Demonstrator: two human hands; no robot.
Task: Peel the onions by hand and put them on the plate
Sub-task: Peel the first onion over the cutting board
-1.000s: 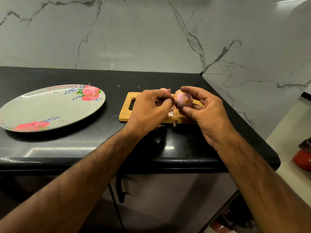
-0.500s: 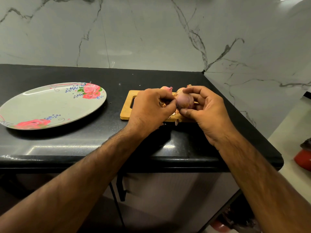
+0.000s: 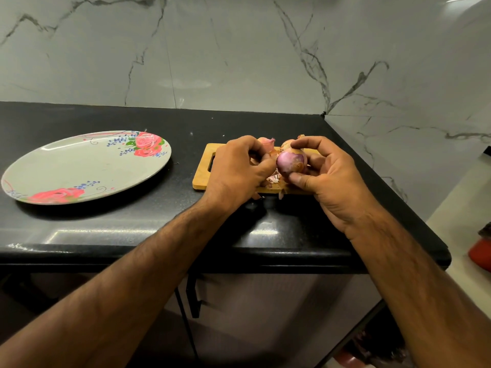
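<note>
My right hand point(image 3: 329, 179) grips a small purple onion point(image 3: 291, 162) between thumb and fingers, just above the wooden cutting board point(image 3: 203, 173). My left hand point(image 3: 239, 168) is curled at the onion's left side, its thumb against the skin. Two more unpeeled onions lie on the board behind my hands, one point(image 3: 267, 143) pinkish, the other point(image 3: 287, 145) mostly hidden. Loose peel scraps point(image 3: 273, 178) lie on the board beneath the held onion. The grey oval plate point(image 3: 79, 166) with red roses sits to the left on the black counter, with nothing on it.
The black counter point(image 3: 159, 216) ends at a front edge near my forearms and at a right edge beside the board. Marble wall tiles stand behind. A red object point(image 3: 479, 252) sits on the floor at far right. A cabinet handle point(image 3: 194, 296) hangs below the counter.
The onion has been turned in my right hand, showing more smooth purple surface. My left thumb stays working at its left side. Both hands remain over the board.
</note>
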